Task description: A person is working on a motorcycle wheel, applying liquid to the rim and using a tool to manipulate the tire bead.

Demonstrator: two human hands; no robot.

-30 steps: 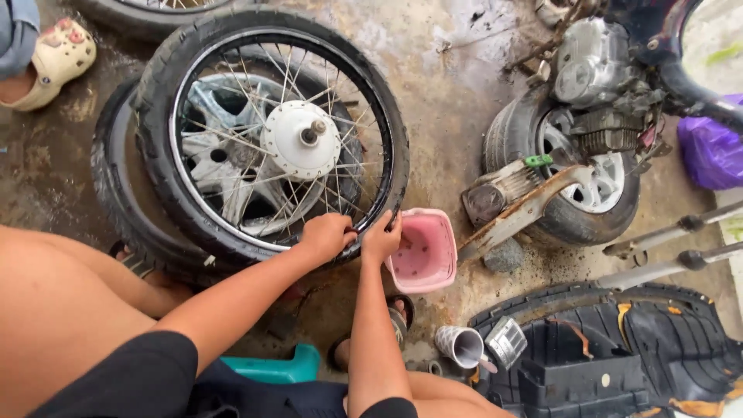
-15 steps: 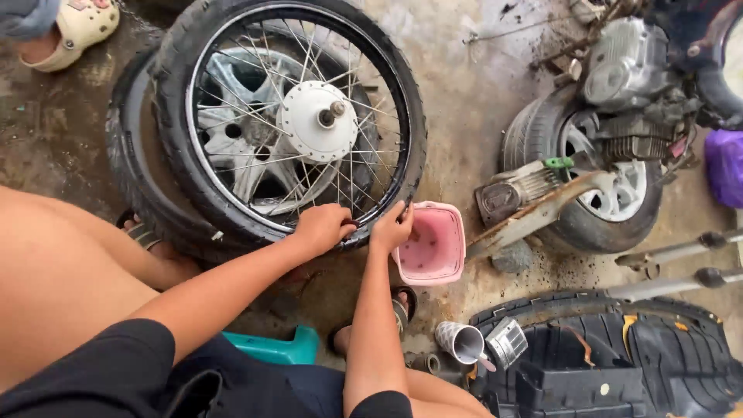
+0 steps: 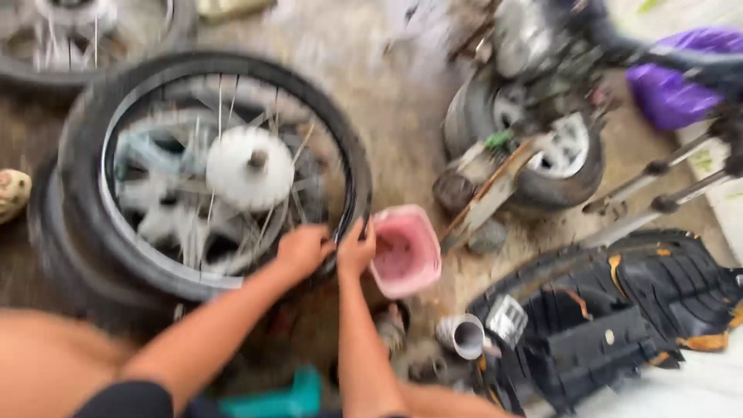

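Down on the dirty floor (image 3: 402, 101) sits a pink tub (image 3: 405, 251), just beside the person's hands. It looks open at the top, and the picture is too blurry to tell if anything is inside it. Near the tub lies a small grey cup (image 3: 462, 336) on its side, with its open mouth showing dark inside. Both hands are at the near edge of a big spoked wheel (image 3: 213, 174) with a black tire (image 3: 352, 166) around it. The wheel lies flat on top of another black tire (image 3: 58, 255). The left hand (image 3: 303, 249) rests on the rim, with its fingers (image 3: 317, 246) curled down and close together, pressing on the tire's edge. The right hand (image 3: 356, 249) is right next to it, almost touching it, and its fingers (image 3: 362, 232) are bent and narrow too, gripping the same edge of the tire. The right hand is also just beside the pink tub. A white round hub (image 3: 249, 168) sits in the middle of the wheel. Off to the right stands a small wheel (image 3: 557, 159) with motorbike parts around it, and a purple bag (image 3: 669, 93) is behind that. A black plastic bike cover (image 3: 619, 310) lies on the floor near the grey cup.
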